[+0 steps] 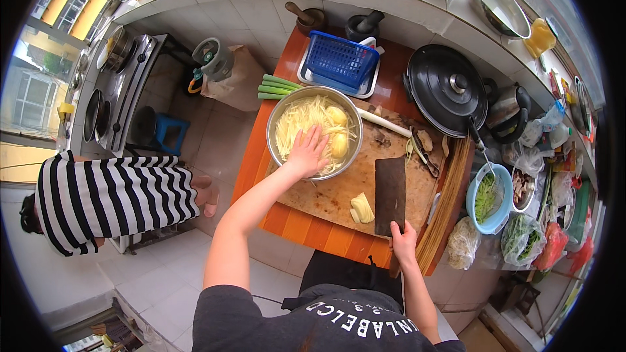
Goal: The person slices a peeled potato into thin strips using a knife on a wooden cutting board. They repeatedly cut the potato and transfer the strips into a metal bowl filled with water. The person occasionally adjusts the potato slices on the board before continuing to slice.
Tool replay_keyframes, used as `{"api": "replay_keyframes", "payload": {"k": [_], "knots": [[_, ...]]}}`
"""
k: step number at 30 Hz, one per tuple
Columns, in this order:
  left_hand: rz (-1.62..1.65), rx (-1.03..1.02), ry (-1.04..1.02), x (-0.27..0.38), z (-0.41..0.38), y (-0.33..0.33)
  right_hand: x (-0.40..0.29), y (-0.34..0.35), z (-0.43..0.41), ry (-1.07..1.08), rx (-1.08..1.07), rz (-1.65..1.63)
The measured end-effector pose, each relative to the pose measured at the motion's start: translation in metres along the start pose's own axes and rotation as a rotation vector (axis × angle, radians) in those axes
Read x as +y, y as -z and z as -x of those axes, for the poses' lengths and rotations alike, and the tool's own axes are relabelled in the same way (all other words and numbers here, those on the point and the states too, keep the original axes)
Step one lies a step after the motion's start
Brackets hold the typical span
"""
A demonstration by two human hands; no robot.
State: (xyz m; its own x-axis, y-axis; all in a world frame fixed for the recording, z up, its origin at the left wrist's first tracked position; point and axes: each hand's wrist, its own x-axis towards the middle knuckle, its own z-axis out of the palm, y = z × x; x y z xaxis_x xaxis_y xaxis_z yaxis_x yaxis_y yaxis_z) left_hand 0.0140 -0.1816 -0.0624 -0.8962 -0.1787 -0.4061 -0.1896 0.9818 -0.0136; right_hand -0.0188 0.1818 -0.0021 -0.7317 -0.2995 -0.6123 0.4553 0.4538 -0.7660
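Observation:
My left hand (309,151) lies palm down on pale potato shreds (298,116) in a metal bowl (270,143), fingers somewhat spread. Two peeled potatoes (338,145) sit among the shreds, to the right of that hand. My right hand (404,244) grips the handle of a broad dark cleaver (390,195). The blade is over the right part of the wooden cutting board (318,208); whether it touches the wood I cannot tell. Left of the blade rests a small stack of potato slices (362,208). A scallion's white stalk (386,122) extends right of the bowl, its green leaves (279,87) left.
Behind the bowl stands a blue plastic basket (342,61). A lidded black wok (442,90) is at the back right. A bundle of thin sticks (446,195) borders the board, near a light-blue basin (474,212) of cut greens. Another person in stripes (117,200) is at left.

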Motion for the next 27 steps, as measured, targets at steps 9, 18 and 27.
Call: {"api": "replay_keyframes", "payload": {"k": [9,18,27], "knots": [[0.266,-0.051,0.38,-0.01,0.003,0.024,-0.003,-0.003,0.002,-0.009,-0.023,0.005],[0.376,-0.18,0.313,0.003,0.016,0.013,-0.002,-0.007,0.001,-0.002,-0.051,0.031],[-0.102,0.184,-0.173,-0.067,-0.047,0.04,-0.006,-0.01,0.005,-0.009,-0.042,0.034]]}}
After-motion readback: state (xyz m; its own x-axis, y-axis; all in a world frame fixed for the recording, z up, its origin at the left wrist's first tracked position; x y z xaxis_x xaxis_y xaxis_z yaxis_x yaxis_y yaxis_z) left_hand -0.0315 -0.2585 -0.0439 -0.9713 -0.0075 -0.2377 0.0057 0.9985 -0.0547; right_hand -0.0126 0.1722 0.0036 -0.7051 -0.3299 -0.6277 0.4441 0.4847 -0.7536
